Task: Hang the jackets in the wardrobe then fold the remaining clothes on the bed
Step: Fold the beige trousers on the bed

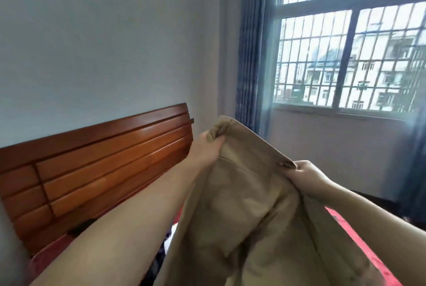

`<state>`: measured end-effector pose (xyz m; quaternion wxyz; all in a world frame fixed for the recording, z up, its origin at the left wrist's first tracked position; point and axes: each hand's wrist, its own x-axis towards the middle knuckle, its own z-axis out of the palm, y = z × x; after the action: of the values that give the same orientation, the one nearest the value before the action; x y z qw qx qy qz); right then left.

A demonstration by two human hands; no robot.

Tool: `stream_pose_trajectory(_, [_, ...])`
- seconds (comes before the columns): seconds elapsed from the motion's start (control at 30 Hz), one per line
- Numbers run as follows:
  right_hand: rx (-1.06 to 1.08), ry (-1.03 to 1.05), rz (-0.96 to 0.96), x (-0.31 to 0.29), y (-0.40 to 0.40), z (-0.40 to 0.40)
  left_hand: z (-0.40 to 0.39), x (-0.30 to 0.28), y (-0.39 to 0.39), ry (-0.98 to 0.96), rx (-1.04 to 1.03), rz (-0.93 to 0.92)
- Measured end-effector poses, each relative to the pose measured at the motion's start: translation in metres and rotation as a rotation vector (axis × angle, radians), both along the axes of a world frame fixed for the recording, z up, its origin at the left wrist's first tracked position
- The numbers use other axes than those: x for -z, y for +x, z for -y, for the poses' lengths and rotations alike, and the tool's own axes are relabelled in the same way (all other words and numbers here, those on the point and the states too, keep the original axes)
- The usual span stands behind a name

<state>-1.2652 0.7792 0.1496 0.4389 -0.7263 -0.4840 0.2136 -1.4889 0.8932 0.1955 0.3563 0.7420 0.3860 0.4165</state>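
Note:
A khaki garment is held up in front of me above the bed, its top edge stretched between my two hands. My left hand pinches the upper left corner of the cloth. My right hand grips the right end of the same edge. The fabric hangs down and hides most of the bed beneath. Dark clothes show on the bed between my left forearm and the garment.
A brown wooden headboard stands at the left against the pale wall. The red bedcover shows at the lower right. A barred window with a blue curtain fills the upper right.

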Motion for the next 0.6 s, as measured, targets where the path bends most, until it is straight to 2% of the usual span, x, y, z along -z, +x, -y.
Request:
stream_pose_trajectory(0.13, [-0.02,-0.016,0.228,0.001,0.019,0.072,0.025,-0.002,0.014,-0.011,0.154,0.158])
stream_pose_trajectory(0.27, [0.126,-0.173,0.3,0.075,0.016,0.139,0.062,0.014,0.022,-0.094,0.392,0.262])
stream_pose_trajectory(0.37, [0.245,-0.171,0.109,0.118,0.012,0.171,0.091,0.031,0.032,-0.163,0.525,0.238])
stream_pose_trajectory(0.47, [0.316,-0.196,-0.104,0.134,0.009,0.199,0.113,0.039,0.047,-0.209,0.583,0.251])
stream_pose_trajectory(0.6, [0.172,-0.316,-0.236,0.155,0.018,0.242,0.145,0.034,0.08,-0.271,0.615,0.264])
